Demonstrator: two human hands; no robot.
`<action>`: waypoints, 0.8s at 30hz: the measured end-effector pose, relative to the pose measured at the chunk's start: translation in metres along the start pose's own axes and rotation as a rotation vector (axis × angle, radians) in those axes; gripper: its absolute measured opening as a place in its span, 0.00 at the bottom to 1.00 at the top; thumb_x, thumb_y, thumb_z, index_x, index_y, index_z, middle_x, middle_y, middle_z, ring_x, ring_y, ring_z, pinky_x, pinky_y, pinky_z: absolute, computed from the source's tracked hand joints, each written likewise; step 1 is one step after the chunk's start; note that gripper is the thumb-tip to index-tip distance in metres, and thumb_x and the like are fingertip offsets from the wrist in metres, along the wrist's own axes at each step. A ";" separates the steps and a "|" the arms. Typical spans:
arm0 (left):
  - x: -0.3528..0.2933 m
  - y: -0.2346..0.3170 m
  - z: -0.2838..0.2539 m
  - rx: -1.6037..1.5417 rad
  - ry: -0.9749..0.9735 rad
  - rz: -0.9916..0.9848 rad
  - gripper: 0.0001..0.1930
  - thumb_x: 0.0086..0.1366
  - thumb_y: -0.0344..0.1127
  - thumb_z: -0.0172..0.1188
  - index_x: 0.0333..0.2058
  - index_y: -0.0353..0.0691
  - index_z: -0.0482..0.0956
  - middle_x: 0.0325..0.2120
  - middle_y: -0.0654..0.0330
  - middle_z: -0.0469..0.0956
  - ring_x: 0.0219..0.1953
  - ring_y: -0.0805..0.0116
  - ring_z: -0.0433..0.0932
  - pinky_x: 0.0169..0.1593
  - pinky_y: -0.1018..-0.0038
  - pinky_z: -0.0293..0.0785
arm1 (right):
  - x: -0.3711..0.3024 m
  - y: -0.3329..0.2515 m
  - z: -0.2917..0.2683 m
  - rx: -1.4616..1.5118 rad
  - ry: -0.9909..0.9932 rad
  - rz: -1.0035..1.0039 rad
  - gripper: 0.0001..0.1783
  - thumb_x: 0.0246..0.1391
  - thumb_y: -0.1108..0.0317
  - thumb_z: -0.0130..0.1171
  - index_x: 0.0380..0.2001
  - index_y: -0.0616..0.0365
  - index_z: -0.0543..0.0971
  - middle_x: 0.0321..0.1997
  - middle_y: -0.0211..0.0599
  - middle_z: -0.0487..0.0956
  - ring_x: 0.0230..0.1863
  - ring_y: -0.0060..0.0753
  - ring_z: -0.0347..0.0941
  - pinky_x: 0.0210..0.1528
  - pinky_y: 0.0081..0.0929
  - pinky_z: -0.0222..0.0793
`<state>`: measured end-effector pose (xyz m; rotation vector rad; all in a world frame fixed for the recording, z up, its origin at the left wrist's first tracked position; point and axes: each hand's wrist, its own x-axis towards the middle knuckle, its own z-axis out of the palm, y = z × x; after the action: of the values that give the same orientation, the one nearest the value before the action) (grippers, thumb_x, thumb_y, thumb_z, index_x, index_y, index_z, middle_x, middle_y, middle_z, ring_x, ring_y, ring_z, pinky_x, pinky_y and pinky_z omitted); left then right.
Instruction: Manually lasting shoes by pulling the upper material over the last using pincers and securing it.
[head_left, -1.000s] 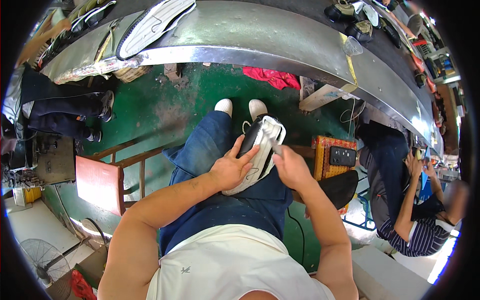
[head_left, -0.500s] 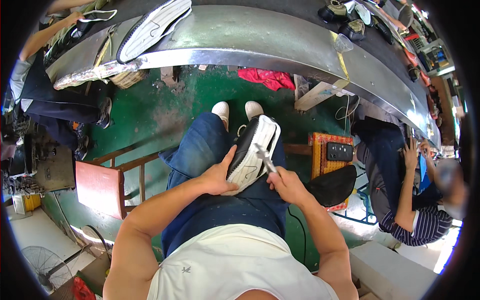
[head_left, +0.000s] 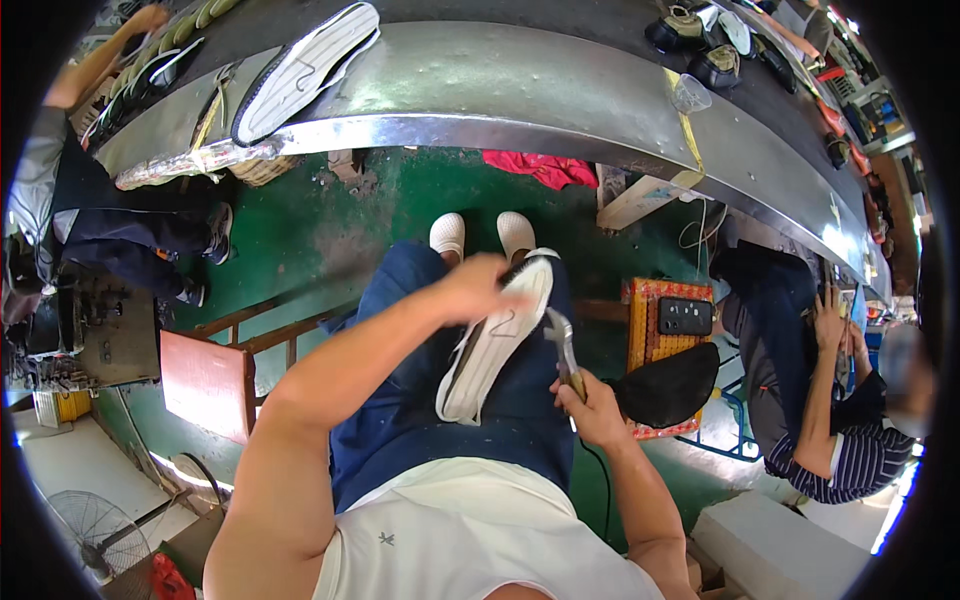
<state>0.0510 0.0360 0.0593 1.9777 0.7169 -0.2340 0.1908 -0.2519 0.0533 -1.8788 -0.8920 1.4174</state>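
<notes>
A shoe upper on a last [head_left: 485, 365] lies slantwise over my lap, its pale underside facing up and a bent wire hook showing on it. My left hand [head_left: 478, 290] is over the far end of the shoe; its fingers are smeared by motion, so their grip is unclear. To the right of the shoe, my right hand [head_left: 595, 408] is closed around a hand tool [head_left: 566, 350] with a curved metal head and a brownish handle. The tool's head points away from me, apart from the shoe.
A metal-edged workbench [head_left: 480, 75] curves across ahead, bearing another pale-bottomed shoe [head_left: 310, 78] and dark shoes [head_left: 715, 62]. A stool [head_left: 205, 378] stands left. On my right, a patterned seat [head_left: 645, 335] holds a phone [head_left: 686, 316] and black cloth [head_left: 668, 385]. Co-workers sit at both sides.
My left hand has moved from the shoe's near left side to its far end. The shoe has turned, its underside now facing up. The tool has moved right and nearer me.
</notes>
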 end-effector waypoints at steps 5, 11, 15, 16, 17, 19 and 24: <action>-0.082 -0.033 0.047 -0.349 0.310 -0.091 0.23 0.64 0.30 0.64 0.58 0.34 0.77 0.47 0.45 0.83 0.47 0.57 0.84 0.52 0.67 0.78 | 0.005 -0.055 -0.010 -0.234 -0.059 -0.210 0.26 0.62 0.66 0.58 0.62 0.64 0.71 0.48 0.58 0.80 0.51 0.62 0.77 0.56 0.43 0.72; -0.089 -0.016 0.067 -0.024 0.658 0.341 0.10 0.66 0.30 0.61 0.44 0.34 0.83 0.33 0.45 0.83 0.33 0.45 0.84 0.35 0.64 0.80 | 0.027 -0.096 -0.022 -0.602 -0.254 -0.260 0.23 0.61 0.63 0.57 0.51 0.74 0.72 0.47 0.65 0.79 0.51 0.66 0.75 0.55 0.51 0.70; -0.075 -0.064 0.089 -0.537 0.624 0.221 0.17 0.76 0.41 0.51 0.49 0.32 0.81 0.46 0.46 0.83 0.51 0.52 0.82 0.55 0.65 0.75 | 0.036 -0.128 -0.023 -0.811 -0.365 -0.139 0.17 0.63 0.60 0.57 0.39 0.67 0.73 0.37 0.60 0.80 0.41 0.65 0.77 0.45 0.54 0.71; -0.069 -0.067 0.098 -0.704 0.537 0.125 0.26 0.79 0.48 0.44 0.63 0.33 0.71 0.61 0.48 0.73 0.66 0.58 0.69 0.68 0.67 0.62 | 0.038 -0.124 -0.017 -0.816 -0.364 -0.136 0.17 0.63 0.60 0.57 0.39 0.67 0.73 0.37 0.60 0.80 0.41 0.65 0.77 0.45 0.54 0.71; -0.058 -0.077 0.104 -1.034 0.347 0.114 0.33 0.79 0.52 0.43 0.73 0.36 0.54 0.69 0.51 0.63 0.70 0.63 0.61 0.71 0.70 0.56 | 0.040 -0.113 -0.007 -0.781 -0.295 -0.168 0.16 0.63 0.60 0.57 0.38 0.66 0.73 0.36 0.59 0.81 0.41 0.64 0.78 0.45 0.55 0.71; -0.060 -0.081 0.097 -1.149 0.142 0.120 0.37 0.78 0.53 0.48 0.75 0.39 0.49 0.70 0.53 0.61 0.70 0.65 0.59 0.71 0.70 0.55 | 0.040 -0.083 0.009 -0.654 -0.154 -0.205 0.16 0.62 0.58 0.58 0.40 0.63 0.76 0.34 0.55 0.81 0.40 0.63 0.79 0.44 0.55 0.72; -0.058 -0.061 0.084 -1.085 0.141 0.107 0.39 0.74 0.48 0.57 0.75 0.39 0.49 0.68 0.54 0.64 0.69 0.67 0.61 0.71 0.71 0.56 | 0.029 -0.042 0.058 -0.199 0.041 -0.064 0.20 0.61 0.61 0.60 0.50 0.65 0.76 0.41 0.57 0.81 0.45 0.61 0.78 0.50 0.48 0.74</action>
<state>-0.0196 -0.0377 -0.0020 0.9847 0.6226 0.3186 0.1336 -0.1996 0.0571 -1.9971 -1.0973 1.2878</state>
